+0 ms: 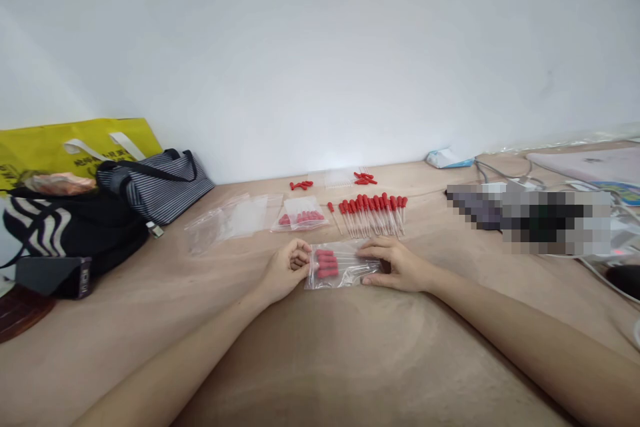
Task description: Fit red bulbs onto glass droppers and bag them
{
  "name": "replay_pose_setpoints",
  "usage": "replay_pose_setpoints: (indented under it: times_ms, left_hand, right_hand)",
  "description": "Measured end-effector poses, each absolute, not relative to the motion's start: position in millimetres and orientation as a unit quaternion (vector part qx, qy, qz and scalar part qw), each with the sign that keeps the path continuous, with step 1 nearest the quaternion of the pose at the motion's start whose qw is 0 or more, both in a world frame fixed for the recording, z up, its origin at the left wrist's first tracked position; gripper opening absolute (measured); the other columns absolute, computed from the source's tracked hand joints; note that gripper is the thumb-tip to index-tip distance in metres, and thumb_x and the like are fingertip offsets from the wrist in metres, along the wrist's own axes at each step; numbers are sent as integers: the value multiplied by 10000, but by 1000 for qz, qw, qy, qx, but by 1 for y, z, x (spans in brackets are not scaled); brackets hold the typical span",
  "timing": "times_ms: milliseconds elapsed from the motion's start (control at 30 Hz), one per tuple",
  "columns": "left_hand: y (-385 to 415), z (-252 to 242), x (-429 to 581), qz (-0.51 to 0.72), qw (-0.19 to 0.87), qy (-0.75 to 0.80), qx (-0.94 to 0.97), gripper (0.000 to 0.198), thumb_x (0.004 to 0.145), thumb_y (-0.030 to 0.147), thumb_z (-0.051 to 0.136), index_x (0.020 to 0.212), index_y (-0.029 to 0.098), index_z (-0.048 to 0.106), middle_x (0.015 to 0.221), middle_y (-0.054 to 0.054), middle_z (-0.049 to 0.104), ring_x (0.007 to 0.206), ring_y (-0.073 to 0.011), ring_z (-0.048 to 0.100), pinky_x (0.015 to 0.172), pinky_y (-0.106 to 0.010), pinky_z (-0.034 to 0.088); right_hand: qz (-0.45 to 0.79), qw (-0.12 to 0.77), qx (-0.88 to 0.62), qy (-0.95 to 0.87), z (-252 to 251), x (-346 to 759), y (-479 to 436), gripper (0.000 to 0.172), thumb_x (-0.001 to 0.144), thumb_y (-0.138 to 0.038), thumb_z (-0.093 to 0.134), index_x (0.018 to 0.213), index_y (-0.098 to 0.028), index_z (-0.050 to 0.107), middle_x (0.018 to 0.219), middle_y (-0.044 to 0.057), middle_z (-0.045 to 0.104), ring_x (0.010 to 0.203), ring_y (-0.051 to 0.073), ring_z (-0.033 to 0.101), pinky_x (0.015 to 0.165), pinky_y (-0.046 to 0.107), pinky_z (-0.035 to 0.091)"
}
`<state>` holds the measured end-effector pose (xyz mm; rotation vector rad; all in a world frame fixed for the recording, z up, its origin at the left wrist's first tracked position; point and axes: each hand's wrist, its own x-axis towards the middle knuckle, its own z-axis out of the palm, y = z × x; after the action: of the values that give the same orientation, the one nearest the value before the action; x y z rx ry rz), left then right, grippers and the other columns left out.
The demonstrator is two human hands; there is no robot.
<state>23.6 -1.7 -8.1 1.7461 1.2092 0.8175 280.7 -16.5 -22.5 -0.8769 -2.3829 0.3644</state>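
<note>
A small clear zip bag [345, 283] lies in front of me with several red-bulbed droppers [327, 263] inside, bulbs to the left and clear stems to the right. My left hand [290, 269] pinches the bag's left edge, fingers curled. At its right end, my right hand [395, 265] grips the bag, thumb on the near side and fingers on the far side. Just beyond it is a row of loose droppers [373, 210], red bulbs pointing away. To the row's left sits another filled bag [300, 213] with red bulbs showing.
Flat clear bags [245, 217] lie at the left. Loose red bulbs [301, 185] and more red bulbs [366, 178] are near the wall. A striped bag [165, 187], a black bag [85, 227] and a phone [53, 275] stand left; cables [500, 173] and a blurred patch are right.
</note>
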Motion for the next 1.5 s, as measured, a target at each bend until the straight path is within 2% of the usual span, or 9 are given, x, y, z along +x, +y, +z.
replay_pose_setpoints:
  times_ms: [167,300,400,533,667,867,1133,1300,1500]
  left_hand:
    - [11,1,13,285,424,450,732,336,638,230,604,935,177,457,667,35,544,558,-89,525,537,-206,420]
    - [42,14,18,311,256,493,771,181,676,199,546,850,149,532,685,9,541,569,-95,515,555,-213,425]
    - [74,20,43,235,142,528,804,101,708,174,522,786,148,581,755,-24,609,677,-129,561,655,-239,444]
    - [118,20,81,216,122,575,780,127,711,167,552,824,142,604,867,-62,633,851,-186,572,780,-284,423]
    - [149,13,101,191,141,635,735,190,668,181,645,843,118,607,910,-112,618,930,-249,555,797,-335,421]
    - [163,4,112,234,210,629,711,287,842,281,482,1093,141,490,1077,-79,525,916,-185,546,761,-376,470]
    - [109,23,52,447,270,568,637,280,838,224,354,1034,125,527,780,-40,587,685,-106,565,639,-225,461]
    - [37,11,-13,567,359,520,529,373,655,393,589,930,141,569,687,19,529,626,-81,504,611,-188,438]
    - [-3,-2,-30,612,457,505,402,364,540,317,694,848,155,586,690,37,539,640,-70,500,618,-174,432]
  right_hand:
    - [123,274,-335,-893,-23,280,-17,479,742,-467,556,1108,-159,539,1053,100,565,948,202,518,821,347,421]
    - [121,264,-335,-896,-23,280,-16,481,747,-476,545,1103,-153,545,1053,102,566,942,198,521,825,345,414]
    - [117,263,-337,-896,-23,280,-16,476,747,-483,541,1102,-165,548,1057,102,564,945,203,519,824,354,411]
    - [115,261,-342,-895,-24,280,-16,474,746,-490,540,1101,-177,549,1064,100,561,954,210,517,832,366,403]
    - [123,260,-339,-896,-23,280,-16,489,741,-490,546,1108,-166,541,1055,103,564,953,207,518,826,351,407]
    - [130,262,-337,-895,-22,279,-16,496,740,-490,549,1120,-172,530,1043,103,570,941,204,525,825,353,402]
    - [130,261,-343,-893,-22,279,-16,486,737,-483,554,1112,-174,540,1056,103,567,960,208,519,840,367,401]
    - [139,265,-339,-892,-22,280,-17,478,740,-472,558,1111,-171,543,1046,101,569,949,202,521,827,355,415]
    - [142,268,-336,-892,-21,280,-17,473,742,-464,559,1107,-162,543,1054,100,567,961,196,521,845,351,414]
